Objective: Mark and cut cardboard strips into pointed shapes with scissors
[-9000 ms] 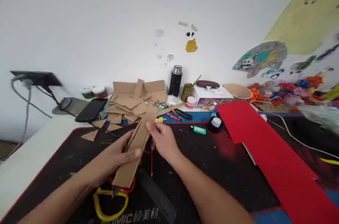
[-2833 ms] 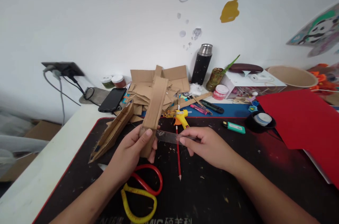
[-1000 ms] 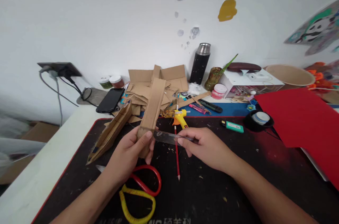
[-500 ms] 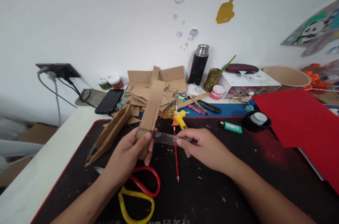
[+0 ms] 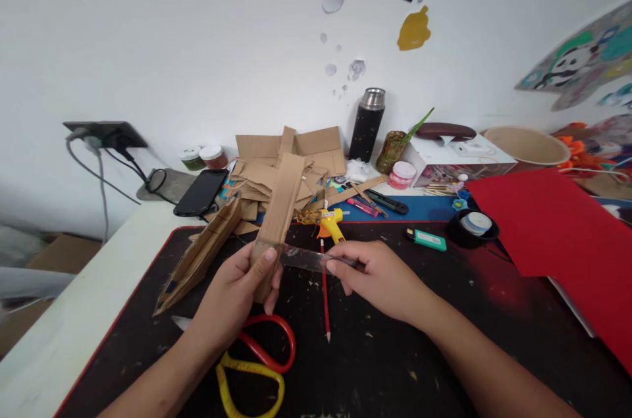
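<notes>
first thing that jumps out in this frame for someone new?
Centre of the mat: the left hand grips a long cardboard strip while the right hand lays a clear ruler across its lower end. Next, the big red sheet on the right, then the red and yellow scissors lying under the left hand.

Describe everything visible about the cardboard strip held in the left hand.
The cardboard strip is a long, narrow piece of plain brown corrugated board, raised off the mat and angled away toward the wall. The left hand grips its near end, thumb on its face. A clear ruler, held by the right hand, lies across it.
</notes>
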Motion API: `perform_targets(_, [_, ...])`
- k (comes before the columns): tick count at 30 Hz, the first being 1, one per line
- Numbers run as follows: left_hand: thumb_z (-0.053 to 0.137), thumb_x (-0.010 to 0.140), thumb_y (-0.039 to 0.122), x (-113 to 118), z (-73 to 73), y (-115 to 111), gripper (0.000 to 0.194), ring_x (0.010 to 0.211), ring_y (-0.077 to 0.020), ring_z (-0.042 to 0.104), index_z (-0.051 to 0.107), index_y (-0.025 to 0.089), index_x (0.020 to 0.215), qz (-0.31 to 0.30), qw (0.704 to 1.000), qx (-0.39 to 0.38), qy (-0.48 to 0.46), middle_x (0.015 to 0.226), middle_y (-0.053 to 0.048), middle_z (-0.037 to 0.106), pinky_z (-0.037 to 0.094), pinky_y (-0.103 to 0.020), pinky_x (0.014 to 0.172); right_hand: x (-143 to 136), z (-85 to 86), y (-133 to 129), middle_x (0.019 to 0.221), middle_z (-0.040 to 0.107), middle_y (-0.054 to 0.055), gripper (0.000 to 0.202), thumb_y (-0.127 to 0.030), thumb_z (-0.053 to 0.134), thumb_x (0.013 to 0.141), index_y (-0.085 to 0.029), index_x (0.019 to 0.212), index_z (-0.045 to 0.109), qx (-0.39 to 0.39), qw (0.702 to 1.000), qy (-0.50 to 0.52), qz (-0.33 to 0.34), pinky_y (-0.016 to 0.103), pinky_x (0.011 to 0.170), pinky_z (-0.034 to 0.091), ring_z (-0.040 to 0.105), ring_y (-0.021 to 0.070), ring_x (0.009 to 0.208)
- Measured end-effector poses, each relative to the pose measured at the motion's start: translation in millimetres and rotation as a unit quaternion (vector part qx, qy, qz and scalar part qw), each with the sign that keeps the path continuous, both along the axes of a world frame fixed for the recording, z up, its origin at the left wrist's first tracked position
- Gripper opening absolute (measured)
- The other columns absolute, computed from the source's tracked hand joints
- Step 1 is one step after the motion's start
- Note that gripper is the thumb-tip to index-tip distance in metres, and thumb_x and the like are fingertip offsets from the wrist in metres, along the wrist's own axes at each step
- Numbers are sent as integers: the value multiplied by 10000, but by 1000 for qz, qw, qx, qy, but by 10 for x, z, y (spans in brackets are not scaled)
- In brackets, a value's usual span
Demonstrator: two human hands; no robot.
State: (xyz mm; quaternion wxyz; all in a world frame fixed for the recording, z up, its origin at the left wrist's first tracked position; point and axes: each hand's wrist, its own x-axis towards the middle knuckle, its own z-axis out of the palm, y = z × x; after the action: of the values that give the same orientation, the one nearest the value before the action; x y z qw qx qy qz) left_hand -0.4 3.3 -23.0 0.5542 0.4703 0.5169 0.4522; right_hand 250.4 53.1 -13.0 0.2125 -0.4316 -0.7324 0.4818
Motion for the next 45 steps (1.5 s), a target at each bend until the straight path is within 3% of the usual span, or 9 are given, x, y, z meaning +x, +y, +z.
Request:
perform_targets(6, [726, 952, 740, 0, -16, -14, 578, 425, -88, 536, 616, 199, 781, 8, 1000, 2, 8, 629, 48, 600, 388, -233, 479, 35, 18, 1, 660, 690, -25, 218, -291, 623, 1069, -208, 1041, 823, -2, 1000, 5, -14, 261, 634, 399, 625, 162, 623])
perform_targets(19, [734, 929, 757, 30, 31, -29, 558, 423, -112, 556, 584, 221, 946, 15, 999, -4, 39, 659, 59, 622, 413, -241, 450, 131, 78, 84, 659, 662, -30, 280, -365, 607, 1082, -210, 878, 720, 5, 998, 46, -42, 266, 639, 387, 587, 162, 633])
perform_targets(45, [741, 896, 793, 48, 30, -36, 595, 390, -121, 545, 588, 222, 962, 6, 999, -20, 41, 644, 58, 616, 376, -246, 431, 152, 113, 96, 656, 676, -16, 272, -356, 616, 1075, -213, 877, 736, 8, 997, 46, -60, 272, 640, 421, 612, 168, 634])
